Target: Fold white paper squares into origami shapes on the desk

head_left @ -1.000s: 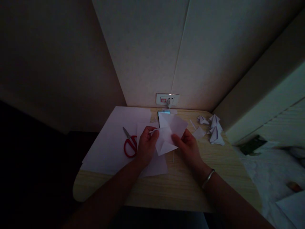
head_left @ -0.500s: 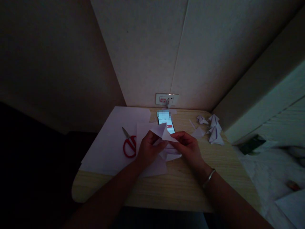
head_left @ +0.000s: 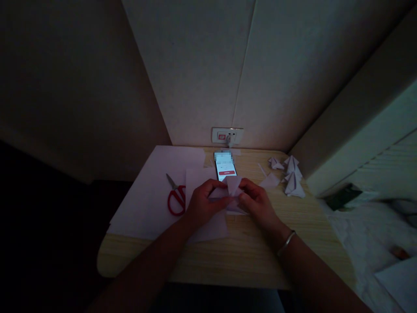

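Between my two hands is a piece of folded white paper (head_left: 233,184), a pointed flap standing up in its middle. My left hand (head_left: 206,203) pinches its left side, thumb across the near face. On the right side, my right hand (head_left: 257,202) grips it with thumb and fingers. Just behind the paper lies a lit phone (head_left: 225,167), its lower end partly covered. Red-handled scissors (head_left: 176,195) rest left of my left hand, on white sheets (head_left: 146,195). Under my hands, the dim light hides part of the paper's lower folds.
Several folded paper figures (head_left: 294,184) stand at the right of the wooden table (head_left: 260,265). Paper scraps (head_left: 269,181) lie beside them. A wall socket with a plug (head_left: 227,135) sits above the table's back edge. A bed-like white surface (head_left: 361,234) is at the right.
The paper has turned and been lowered a little, its raised flap now narrower and more central. My fingers have shifted in on it. More of the phone screen shows.
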### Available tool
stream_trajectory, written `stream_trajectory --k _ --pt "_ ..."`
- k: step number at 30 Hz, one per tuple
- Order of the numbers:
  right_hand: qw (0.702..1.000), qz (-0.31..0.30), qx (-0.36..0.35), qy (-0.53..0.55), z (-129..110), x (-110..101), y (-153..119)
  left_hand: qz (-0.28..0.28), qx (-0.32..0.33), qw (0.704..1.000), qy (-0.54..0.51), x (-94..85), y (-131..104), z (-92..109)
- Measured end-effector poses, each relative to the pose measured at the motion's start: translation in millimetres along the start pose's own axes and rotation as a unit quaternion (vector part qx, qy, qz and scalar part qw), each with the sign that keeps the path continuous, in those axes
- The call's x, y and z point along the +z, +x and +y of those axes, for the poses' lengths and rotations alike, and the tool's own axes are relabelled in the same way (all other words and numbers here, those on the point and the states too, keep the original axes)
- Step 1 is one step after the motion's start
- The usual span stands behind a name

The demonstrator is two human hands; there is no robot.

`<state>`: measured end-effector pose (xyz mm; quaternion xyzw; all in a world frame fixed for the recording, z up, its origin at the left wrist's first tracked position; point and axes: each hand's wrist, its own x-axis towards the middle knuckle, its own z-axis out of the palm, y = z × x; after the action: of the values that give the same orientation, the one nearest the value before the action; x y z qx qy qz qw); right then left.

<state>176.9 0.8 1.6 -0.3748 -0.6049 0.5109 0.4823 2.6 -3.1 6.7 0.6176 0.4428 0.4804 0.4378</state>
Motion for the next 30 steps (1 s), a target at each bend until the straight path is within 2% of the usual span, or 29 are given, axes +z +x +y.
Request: stream_trajectory --k 3,9,12,15,20,26,30 --pt "1.000 -0.004 0.010 0.015 1 1 0 0.006 0.041 0.997 0.061 -0.2 0 -3" --pt "0.999 0.020 -0.011 -0.034 -1 1 2 0.010 0.039 0.997 0.070 1.2 2 -5" --pt "0.998 0.017 -0.044 -0.039 -2 1 2 0.021 0.056 0.995 0.084 1.7 1 -5" --pt "0.998 0.015 -0.042 -0.049 -2 2 1 0.015 0.071 0.994 0.087 2.0 1 -7" --pt "0.997 0.040 -0.042 -0.048 -3 2 2 0.017 0.051 0.998 0.037 2.5 2 -11" --pt "0.993 0.030 -0.081 -0.083 -4 0 2 0.024 0.043 0.998 0.038 2.8 3 -12" --pt "0.988 0.037 -0.093 -0.119 -4 0 2 0.028 0.026 0.999 -0.006 3.9 4 -11"
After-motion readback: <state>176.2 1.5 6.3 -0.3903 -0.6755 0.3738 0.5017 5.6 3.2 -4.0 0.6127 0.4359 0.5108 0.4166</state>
